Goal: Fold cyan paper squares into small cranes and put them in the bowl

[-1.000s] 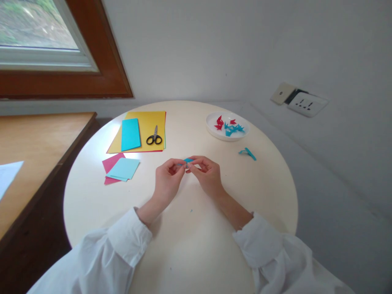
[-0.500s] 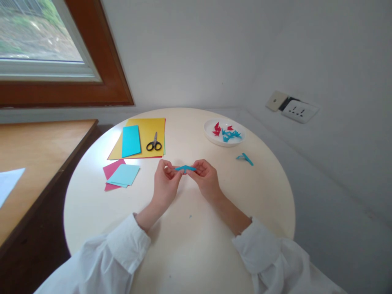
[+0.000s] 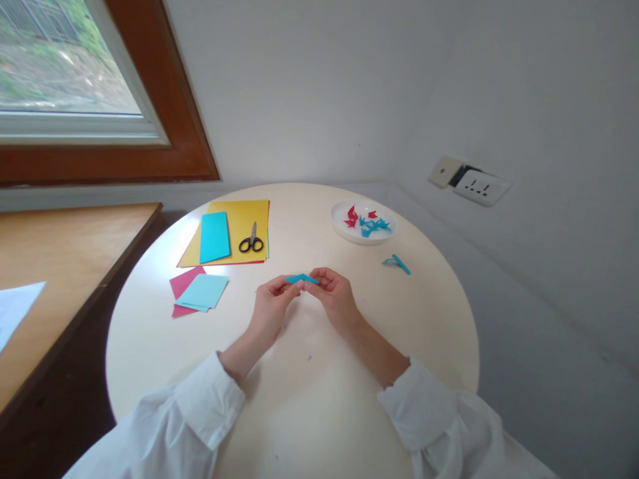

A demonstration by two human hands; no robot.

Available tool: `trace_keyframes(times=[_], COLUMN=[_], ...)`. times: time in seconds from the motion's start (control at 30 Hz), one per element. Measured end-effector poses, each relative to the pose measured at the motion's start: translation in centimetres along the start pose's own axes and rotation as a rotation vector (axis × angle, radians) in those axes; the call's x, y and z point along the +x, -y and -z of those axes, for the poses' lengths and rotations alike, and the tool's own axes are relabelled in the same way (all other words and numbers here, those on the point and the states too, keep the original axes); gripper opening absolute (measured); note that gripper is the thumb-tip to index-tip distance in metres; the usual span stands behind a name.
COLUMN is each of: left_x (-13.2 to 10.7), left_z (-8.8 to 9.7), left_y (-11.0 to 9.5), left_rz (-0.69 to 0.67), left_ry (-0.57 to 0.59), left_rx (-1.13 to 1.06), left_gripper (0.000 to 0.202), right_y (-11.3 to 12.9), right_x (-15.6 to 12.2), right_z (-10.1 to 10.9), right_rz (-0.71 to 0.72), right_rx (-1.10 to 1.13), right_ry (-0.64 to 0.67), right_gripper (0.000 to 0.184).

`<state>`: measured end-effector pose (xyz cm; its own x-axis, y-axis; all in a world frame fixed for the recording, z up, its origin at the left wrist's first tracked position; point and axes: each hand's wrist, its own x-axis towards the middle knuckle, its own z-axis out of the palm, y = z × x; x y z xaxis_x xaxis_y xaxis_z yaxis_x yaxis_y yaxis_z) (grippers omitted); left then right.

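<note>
A small folded piece of blue paper (image 3: 301, 278), pointed at both ends, is pinched between my two hands above the middle of the table. My left hand (image 3: 273, 304) grips its left end, thumb in front and fingers behind. On the other end, my right hand (image 3: 335, 296) holds it the same way, and the two thumb tips meet at the paper's lower edge. Part of the paper is hidden by my fingers.
A white dish (image 3: 339, 232) holds small red and blue paper pieces; blue paper strips (image 3: 400, 264) lie before it. Scissors (image 3: 251, 243) and a blue sheet (image 3: 214, 237) rest on yellow paper (image 3: 239, 209). Pale blue (image 3: 206, 291) and pink squares (image 3: 184, 282) lie at left on the round table (image 3: 319, 412).
The view has tilted slightly, so everything sits a little lower. My fingers have shifted a little on the blue paper, and my thumbs are closer together. Both hands keep their hold.
</note>
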<state>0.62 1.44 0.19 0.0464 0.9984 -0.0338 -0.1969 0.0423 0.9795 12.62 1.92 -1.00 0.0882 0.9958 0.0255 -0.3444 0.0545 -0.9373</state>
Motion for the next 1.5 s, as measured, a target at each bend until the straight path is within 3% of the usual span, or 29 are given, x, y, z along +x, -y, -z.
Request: trace_keyframes(times=[0.77, 1.1, 1.5], left_x=[0.45, 0.16, 0.08], left_z=[0.68, -0.05, -0.21], left_y=[0.47, 0.09, -0.2], left_rz=[-0.003, 0.083, 0.128], left_ry=[0.043, 0.025, -0.048], left_rx=[-0.043, -0.099, -0.141], left_gripper=[0.023, 0.026, 0.025], right_y=[-0.01, -0.17, -0.37], right_x=[0.09, 0.15, 0.08], right_z=[0.26, 0.4, -0.02], right_rz=[-0.06, -0.022, -0.006], right_rx=[0.051, -0.01, -0.041], right_ry=[0.014, -0.114, -0.09], right_gripper=[0.023, 0.022, 0.022])
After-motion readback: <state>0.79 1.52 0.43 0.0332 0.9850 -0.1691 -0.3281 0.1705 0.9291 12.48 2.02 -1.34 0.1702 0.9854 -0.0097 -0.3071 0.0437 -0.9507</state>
